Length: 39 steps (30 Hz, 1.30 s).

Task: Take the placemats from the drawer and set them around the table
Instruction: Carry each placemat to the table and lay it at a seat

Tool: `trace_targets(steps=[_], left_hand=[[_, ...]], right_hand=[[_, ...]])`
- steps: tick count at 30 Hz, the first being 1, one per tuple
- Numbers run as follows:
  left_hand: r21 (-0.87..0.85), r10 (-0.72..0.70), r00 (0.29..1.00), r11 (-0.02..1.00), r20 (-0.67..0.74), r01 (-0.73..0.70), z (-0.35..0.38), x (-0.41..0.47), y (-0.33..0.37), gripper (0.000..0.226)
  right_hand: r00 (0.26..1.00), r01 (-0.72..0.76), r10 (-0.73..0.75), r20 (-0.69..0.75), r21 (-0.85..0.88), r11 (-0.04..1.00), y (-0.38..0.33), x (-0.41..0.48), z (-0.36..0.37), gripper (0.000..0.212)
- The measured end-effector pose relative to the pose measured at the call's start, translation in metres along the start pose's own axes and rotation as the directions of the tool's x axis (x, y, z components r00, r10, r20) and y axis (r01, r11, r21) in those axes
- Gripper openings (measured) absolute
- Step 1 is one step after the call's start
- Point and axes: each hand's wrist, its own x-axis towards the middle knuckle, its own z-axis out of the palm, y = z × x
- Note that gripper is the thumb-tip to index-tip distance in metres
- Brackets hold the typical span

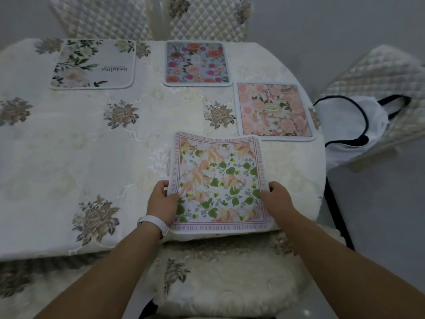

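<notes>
Both my left hand (pixel 162 201) and right hand (pixel 279 199) pinch the lower-centre placemat (pixel 218 180) by its side edges; soft, light, sags.

A square white-edged placemat with peach lilies and green leaves (pixel 218 180) carries a border of small capital letters. Along its far edge the words "WATCH IN MY MEMORY" can be read. Its left edge reads "MY HEARTBREAK", partly unclear, and its right edge reads "YOUR GENTLE". The near edge, upside down to the camera, shows "WITHERED". A pale grey placemat with green leaves and white blooms (pixel 93 64), at the table's far left, bears the word "Beautiful", printed upside down.
</notes>
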Motion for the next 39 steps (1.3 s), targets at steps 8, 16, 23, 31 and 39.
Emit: trace_targets(steps=[8, 16, 23, 31, 39], left_hand=[[0.064, -0.068, 0.996, 0.995, -0.048, 0.071, 0.034, -0.001, 0.003, 0.016], [0.129, -0.096, 0.986, 0.985, -0.135, 0.114, 0.037, -0.005, -0.005, 0.017], [0.160, -0.066, 0.987, 0.983, -0.149, 0.090, 0.030, -0.005, -0.013, 0.020], [0.249, 0.001, 0.988, 0.968, -0.157, 0.039, 0.023, 0.001, -0.017, 0.040], [0.721, 0.477, 0.838, 0.480, 0.263, -0.499, 0.056, 0.049, -0.006, 0.060]], right_hand=[[0.996, -0.018, 0.015, 0.089, 0.026, 0.999, 0.021, 0.028, -0.023, 0.008], [0.988, 0.005, -0.010, 0.151, 0.032, 0.999, 0.023, 0.037, -0.019, 0.011], [0.984, 0.031, -0.025, 0.176, -0.028, 0.999, 0.026, 0.039, -0.016, 0.014], [0.988, 0.147, -0.129, 0.085, -0.265, 0.953, 0.026, 0.039, -0.016, 0.039], [0.729, 0.663, -0.575, 0.371, -0.590, 0.460, -0.003, 0.071, 0.022, 0.051]])
